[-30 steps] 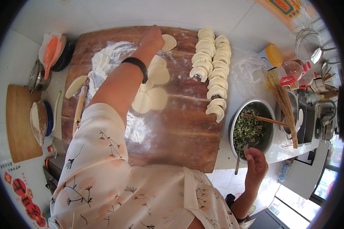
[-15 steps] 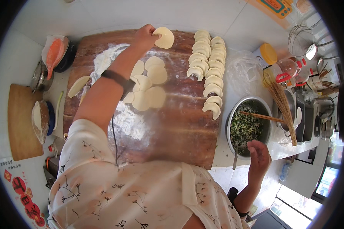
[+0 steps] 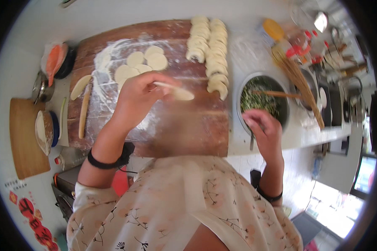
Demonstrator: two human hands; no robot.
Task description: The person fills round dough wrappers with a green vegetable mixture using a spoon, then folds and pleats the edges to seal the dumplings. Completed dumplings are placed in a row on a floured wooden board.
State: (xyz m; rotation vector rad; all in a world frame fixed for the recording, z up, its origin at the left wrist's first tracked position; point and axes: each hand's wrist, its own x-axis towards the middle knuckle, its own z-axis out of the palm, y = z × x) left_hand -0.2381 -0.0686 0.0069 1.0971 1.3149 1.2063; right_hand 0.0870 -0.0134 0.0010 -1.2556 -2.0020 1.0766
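Observation:
My left hand [image 3: 148,90] is closed on a round dumpling wrapper [image 3: 182,94], pinched at its edge and tilted over the board, a little blurred. My right hand [image 3: 264,130] hovers at the near rim of a metal bowl [image 3: 241,94], its fingers loosely bent and apart. Chopped green filling [image 3: 262,85] lies in that bowl, with chopsticks [image 3: 276,94] leaning in it. Just left of my right fingers, a spoon handle [image 3: 251,141] pokes over the rim. More flat wrappers [image 3: 157,61] overlap on the floured wooden board [image 3: 188,138].
Folded dumplings [image 3: 217,58] stand in two rows along the board's right edge. A rolling pin [image 3: 86,111] and a dough piece [image 3: 80,87] lie at its left. A straw brush [image 3: 299,79] rests right of the bowl. Flour sits in a container [image 3: 44,129] at far left.
My left hand has drawn back from the far side of the board with the wrapper, toward me. My right hand has moved up against the bowl's near rim. The whole view has shifted.

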